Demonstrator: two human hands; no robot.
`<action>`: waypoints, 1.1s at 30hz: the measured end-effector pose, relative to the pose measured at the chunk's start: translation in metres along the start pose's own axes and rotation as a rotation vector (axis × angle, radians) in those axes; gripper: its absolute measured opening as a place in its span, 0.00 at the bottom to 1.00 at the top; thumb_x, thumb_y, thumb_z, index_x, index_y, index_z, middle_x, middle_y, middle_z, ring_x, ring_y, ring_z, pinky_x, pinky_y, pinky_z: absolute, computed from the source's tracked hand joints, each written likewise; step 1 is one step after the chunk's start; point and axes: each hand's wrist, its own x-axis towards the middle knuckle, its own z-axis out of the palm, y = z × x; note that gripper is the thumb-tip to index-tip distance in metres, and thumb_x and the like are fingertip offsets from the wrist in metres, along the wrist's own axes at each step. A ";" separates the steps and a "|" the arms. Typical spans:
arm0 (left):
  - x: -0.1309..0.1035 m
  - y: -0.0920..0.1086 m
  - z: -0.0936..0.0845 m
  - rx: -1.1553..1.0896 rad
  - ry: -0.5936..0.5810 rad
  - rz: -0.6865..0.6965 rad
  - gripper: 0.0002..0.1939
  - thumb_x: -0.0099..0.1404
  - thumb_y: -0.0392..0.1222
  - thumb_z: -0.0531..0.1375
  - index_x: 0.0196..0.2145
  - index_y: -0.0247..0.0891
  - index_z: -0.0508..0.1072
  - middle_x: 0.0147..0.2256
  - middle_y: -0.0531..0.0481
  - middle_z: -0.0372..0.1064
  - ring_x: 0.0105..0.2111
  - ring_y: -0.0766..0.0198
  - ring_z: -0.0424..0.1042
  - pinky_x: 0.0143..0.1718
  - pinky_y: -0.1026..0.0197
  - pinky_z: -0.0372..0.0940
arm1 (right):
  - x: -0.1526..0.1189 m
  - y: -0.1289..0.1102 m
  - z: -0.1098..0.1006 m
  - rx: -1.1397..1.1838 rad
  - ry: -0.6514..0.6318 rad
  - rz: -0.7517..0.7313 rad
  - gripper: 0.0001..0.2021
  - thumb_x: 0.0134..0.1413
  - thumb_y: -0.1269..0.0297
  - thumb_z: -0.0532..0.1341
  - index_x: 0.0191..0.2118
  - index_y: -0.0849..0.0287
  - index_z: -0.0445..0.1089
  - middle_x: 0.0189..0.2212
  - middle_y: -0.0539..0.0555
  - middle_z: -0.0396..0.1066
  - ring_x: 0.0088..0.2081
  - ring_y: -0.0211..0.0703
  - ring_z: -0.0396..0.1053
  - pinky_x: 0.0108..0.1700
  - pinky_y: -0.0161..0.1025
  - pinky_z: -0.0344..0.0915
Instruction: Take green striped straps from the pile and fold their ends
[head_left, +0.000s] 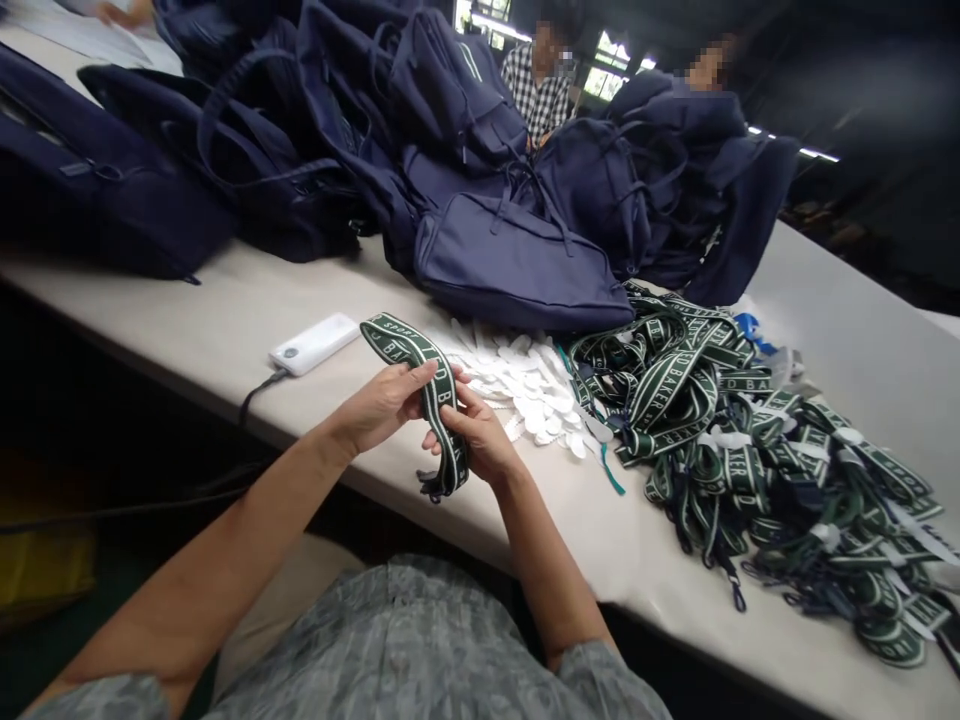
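A green strap [420, 372] with white woven letters is folded into a loop above the table's near edge. My left hand [382, 405] pinches it from the left side. My right hand [480, 440] grips it from the right, fingers wrapped around the band. The strap's lower end hangs below my hands. Just behind my hands lies a heap of small white tags [525, 385].
A big tangle of green straps [750, 440] covers the table [247, 300] to the right. Navy backpacks [510, 260] are piled across the back. A white power bank [313, 343] with a cable lies at left. Other people sit behind the bags.
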 end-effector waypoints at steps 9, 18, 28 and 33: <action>0.019 0.002 -0.004 -0.237 0.353 0.195 0.10 0.65 0.37 0.59 0.43 0.30 0.75 0.40 0.38 0.77 0.42 0.53 0.77 0.49 0.52 0.71 | -0.015 0.021 -0.008 0.053 0.036 0.187 0.24 0.48 0.50 0.70 0.42 0.65 0.70 0.33 0.59 0.78 0.32 0.42 0.76 0.37 0.37 0.74; 0.000 0.022 0.004 -0.270 0.404 0.146 0.10 0.68 0.37 0.56 0.46 0.35 0.72 0.30 0.48 0.71 0.24 0.66 0.72 0.28 0.63 0.72 | -0.047 0.049 0.019 -0.026 0.040 0.176 0.20 0.54 0.49 0.65 0.42 0.62 0.70 0.25 0.55 0.75 0.24 0.40 0.72 0.28 0.34 0.67; -0.030 0.044 0.017 -1.001 0.339 -0.218 0.16 0.76 0.40 0.42 0.40 0.34 0.66 0.19 0.56 0.62 0.11 0.76 0.62 0.12 0.75 0.60 | -0.053 -0.017 0.020 -1.112 0.095 -0.466 0.13 0.64 0.67 0.56 0.50 0.53 0.74 0.41 0.56 0.77 0.41 0.46 0.73 0.45 0.42 0.67; -0.037 0.043 0.017 -0.983 0.298 -0.027 0.18 0.76 0.41 0.38 0.38 0.35 0.65 0.20 0.56 0.62 0.14 0.74 0.65 0.15 0.73 0.64 | -0.049 -0.031 0.020 -1.331 0.185 -0.752 0.17 0.63 0.75 0.53 0.49 0.53 0.74 0.42 0.55 0.77 0.43 0.44 0.72 0.48 0.42 0.67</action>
